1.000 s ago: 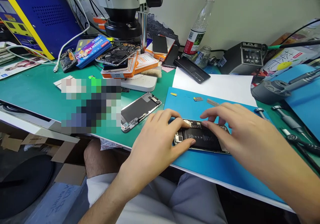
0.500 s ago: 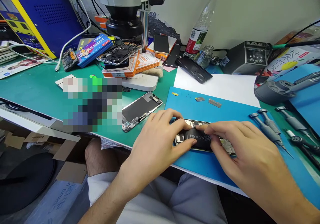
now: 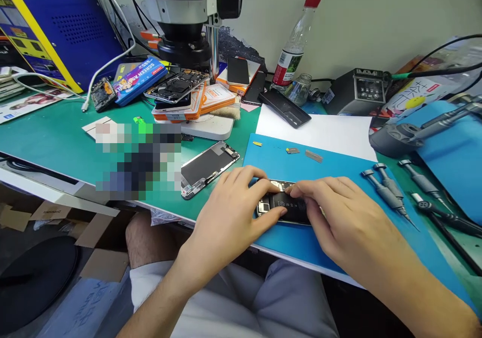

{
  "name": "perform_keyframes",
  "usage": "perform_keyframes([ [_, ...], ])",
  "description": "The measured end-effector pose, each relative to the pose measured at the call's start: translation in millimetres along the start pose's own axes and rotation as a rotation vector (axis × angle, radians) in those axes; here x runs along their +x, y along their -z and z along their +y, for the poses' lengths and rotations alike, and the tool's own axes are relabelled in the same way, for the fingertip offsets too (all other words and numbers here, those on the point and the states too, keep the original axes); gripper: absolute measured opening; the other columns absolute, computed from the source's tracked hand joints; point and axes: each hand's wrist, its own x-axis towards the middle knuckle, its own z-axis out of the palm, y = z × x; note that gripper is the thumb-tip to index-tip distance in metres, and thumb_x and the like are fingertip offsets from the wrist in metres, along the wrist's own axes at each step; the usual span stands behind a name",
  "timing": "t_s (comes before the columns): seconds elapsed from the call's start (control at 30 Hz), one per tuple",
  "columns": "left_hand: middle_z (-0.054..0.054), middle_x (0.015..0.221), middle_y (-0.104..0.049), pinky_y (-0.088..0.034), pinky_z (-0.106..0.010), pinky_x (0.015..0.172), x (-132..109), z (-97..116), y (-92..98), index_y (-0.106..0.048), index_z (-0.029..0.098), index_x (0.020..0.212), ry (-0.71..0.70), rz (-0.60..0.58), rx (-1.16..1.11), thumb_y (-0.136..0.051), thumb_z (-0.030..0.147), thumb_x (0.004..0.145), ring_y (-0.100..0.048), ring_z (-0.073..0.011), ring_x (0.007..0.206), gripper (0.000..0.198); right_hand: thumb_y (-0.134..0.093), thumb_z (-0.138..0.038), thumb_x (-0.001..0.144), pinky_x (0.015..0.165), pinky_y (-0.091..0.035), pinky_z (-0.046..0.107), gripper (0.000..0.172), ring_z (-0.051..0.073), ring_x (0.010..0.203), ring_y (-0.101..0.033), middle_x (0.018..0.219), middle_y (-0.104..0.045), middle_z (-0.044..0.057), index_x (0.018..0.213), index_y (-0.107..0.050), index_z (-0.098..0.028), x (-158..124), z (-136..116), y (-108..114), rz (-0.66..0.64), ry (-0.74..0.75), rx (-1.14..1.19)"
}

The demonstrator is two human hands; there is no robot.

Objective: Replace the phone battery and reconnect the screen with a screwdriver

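An opened phone [image 3: 266,206] with bare inner parts lies on the blue mat [image 3: 271,155], its black battery [image 3: 291,208] facing up. My left hand [image 3: 229,207] grips the phone's left end, thumb on the near side of the battery and fingers along the far edge. Bent over the right part of the phone is my right hand [image 3: 346,217]. Its fingertips press together at the far edge of the battery, close to the left fingertips, with the thumb lower down on the battery. The phone's right end is hidden under this hand.
A detached phone screen [image 3: 209,170] lies left of the mat. Small metal plates [image 3: 314,155] lie at the mat's far side, screwdrivers [image 3: 387,192] at its right. Behind stand a microscope [image 3: 184,26], a bottle [image 3: 291,51] and stacked boxes [image 3: 218,97].
My right hand has shifted left along the phone, so its right end is now covered. The left hand keeps its grip. The whole view has turned slightly.
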Motion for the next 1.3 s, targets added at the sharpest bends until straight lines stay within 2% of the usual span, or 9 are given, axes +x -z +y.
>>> perform_keyframes([
  [0.2, -0.003, 0.135, -0.063, -0.048, -0.043, 0.104, -1, 2, 0.5, -0.074, 0.031, 0.116, -0.038, 0.013, 0.013, -0.062, 0.035, 0.107, -0.062, -0.0239, 0.12, 0.016, -0.059, -0.004, 0.097, 0.092, -0.052, 0.043, 0.028, 0.025, 0.101, -0.068, 0.107, -0.076, 0.005, 0.113, -0.059, -0.026, -16, 4, 0, 0.282, -0.13, 0.096],
  [0.37, -0.005, 0.136, -0.064, -0.049, -0.043, 0.107, 0, 5, -2.3, -0.077, 0.027, 0.107, -0.055, 0.058, 0.037, -0.062, 0.034, 0.107, -0.062, -0.0231, 0.123, 0.017, -0.058, -0.005, 0.094, 0.091, -0.054, 0.045, 0.032, 0.028, 0.107, -0.07, 0.113, -0.077, 0.008, 0.118, -0.062, -0.026, -14, -2, -2, 0.203, -0.008, 0.07],
  [0.5, -0.004, 0.132, -0.066, -0.048, -0.044, 0.109, 1, 7, -1.7, -0.077, 0.027, 0.107, -0.078, 0.088, 0.085, -0.069, 0.035, 0.103, -0.061, -0.0231, 0.124, 0.012, -0.058, -0.002, 0.093, 0.09, -0.053, 0.044, 0.032, 0.026, 0.103, -0.071, 0.107, -0.077, 0.009, 0.117, -0.062, -0.023, -16, -2, -1, 0.252, 0.056, 0.019],
  [0.8, -0.004, 0.129, -0.068, -0.053, -0.043, 0.099, 3, 21, -4.4, -0.077, 0.028, 0.107, -0.03, 0.082, 0.194, -0.072, 0.032, 0.101, -0.064, -0.0247, 0.116, 0.009, -0.052, 0.0, 0.096, 0.096, -0.048, 0.041, 0.023, 0.012, 0.064, -0.059, 0.076, -0.066, -0.004, 0.09, -0.057, -0.022, -14, 0, 2, 0.308, 0.176, 0.161],
  [0.93, -0.005, 0.128, -0.069, -0.053, -0.042, 0.098, -13, 9, 11.4, -0.073, 0.031, 0.126, -0.026, 0.191, 0.291, -0.056, 0.027, 0.109, -0.065, -0.024, 0.116, 0.024, -0.049, -0.003, 0.099, 0.088, -0.05, 0.038, 0.024, 0.014, 0.071, -0.062, 0.078, -0.068, -0.003, 0.093, -0.06, -0.023, -18, 3, 1, 0.333, 0.053, 0.253],
  [1.0, -0.01, 0.134, -0.067, -0.052, -0.046, 0.102, -27, -8, 26.7, -0.065, 0.027, 0.141, 0.084, 0.294, 0.462, -0.054, 0.03, 0.11, -0.064, -0.0286, 0.122, 0.033, -0.049, -0.005, 0.099, 0.084, -0.05, 0.037, 0.023, 0.017, 0.08, -0.064, 0.082, -0.072, -0.002, 0.096, -0.062, -0.024, -22, 4, 0, 0.363, -0.047, 0.265],
  [1.07, -0.019, 0.142, -0.063, -0.052, -0.05, 0.1, -41, -26, 41.2, -0.058, 0.015, 0.149, 0.231, 0.319, 0.707, -0.058, 0.039, 0.108, -0.061, -0.0375, 0.125, 0.048, -0.05, -0.006, 0.099, 0.083, -0.051, 0.036, 0.023, 0.019, 0.086, -0.064, 0.086, -0.074, -0.001, 0.099, -0.064, -0.025, -24, 4, -2, 0.405, -0.129, 0.259],
  [1.17, -0.025, 0.141, -0.064, -0.053, -0.051, 0.095, -56, -45, 54.0, -0.058, 0.005, 0.147, 0.345, 0.215, 0.898, -0.06, 0.049, 0.105, -0.062, -0.0423, 0.122, 0.061, -0.051, -0.006, 0.098, 0.083, -0.052, 0.035, 0.026, 0.02, 0.093, -0.064, 0.089, -0.076, -0.002, 0.104, -0.065, -0.026, -26, 4, -5, 0.5, -0.25, 0.261],
  [1.3, -0.016, 0.135, -0.07, -0.051, -0.052, 0.094, -55, -53, 60.7, -0.069, 0.017, 0.138, 0.358, 0.104, 0.908, -0.057, 0.045, 0.106, -0.063, -0.0409, 0.123, 0.044, -0.051, -0.006, 0.097, 0.087, -0.052, 0.035, 0.027, 0.021, 0.097, -0.065, 0.088, -0.077, -0.003, 0.106, -0.066, -0.027, -28, 4, -4, 0.566, -0.349, 0.271],
])
